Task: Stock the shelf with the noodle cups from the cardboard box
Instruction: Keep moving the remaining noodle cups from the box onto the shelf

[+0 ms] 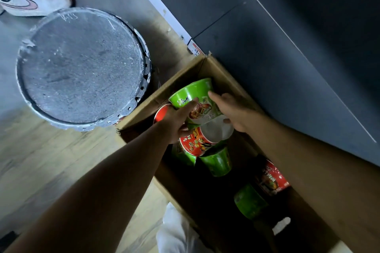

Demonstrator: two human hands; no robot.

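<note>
Inside the cardboard box [218, 68], my left hand [176, 119] and right hand [234, 111] clasp a green noodle cup [193, 94] (tilted) between them.

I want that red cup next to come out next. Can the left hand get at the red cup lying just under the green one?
Probably yes. The left hand already lies against the red cup in the cardboard box, and only the green cup held above partly covers it.
</note>
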